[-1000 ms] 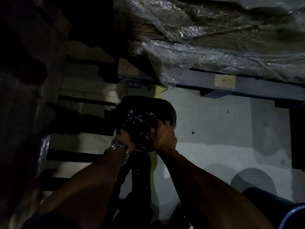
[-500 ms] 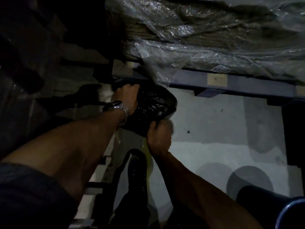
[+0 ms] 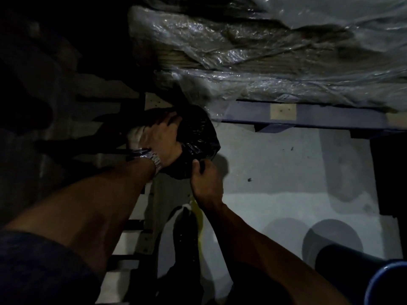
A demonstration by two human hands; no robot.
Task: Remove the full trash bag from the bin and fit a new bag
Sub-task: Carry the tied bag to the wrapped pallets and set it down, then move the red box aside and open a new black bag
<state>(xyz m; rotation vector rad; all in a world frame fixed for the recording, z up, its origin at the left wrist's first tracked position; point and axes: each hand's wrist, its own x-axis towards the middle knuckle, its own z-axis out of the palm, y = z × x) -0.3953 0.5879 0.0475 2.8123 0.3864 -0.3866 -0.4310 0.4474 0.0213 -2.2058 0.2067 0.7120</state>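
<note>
A full black trash bag (image 3: 196, 137) lies on the floor against the foot of a pallet, in dim light. My left hand (image 3: 163, 137), with a metal watch at the wrist, lies over the bag's left side with its fingers curved onto the plastic. My right hand (image 3: 204, 177) pinches the bag's near lower edge between curled fingers. A dark bin with a blue rim (image 3: 378, 280) stands at the bottom right corner, only partly in view.
A blue wooden pallet (image 3: 312, 116) carrying a load wrapped in clear plastic film (image 3: 264, 62) spans the top. Pale pallet slats (image 3: 132, 243) lie at the left. My black boot (image 3: 185, 234) stands below the bag. Grey concrete floor (image 3: 286, 164) stretches to the right.
My left hand went from the bag's near end up over its left side. The bag shifted up towards the pallet, with my right hand still on its near edge.
</note>
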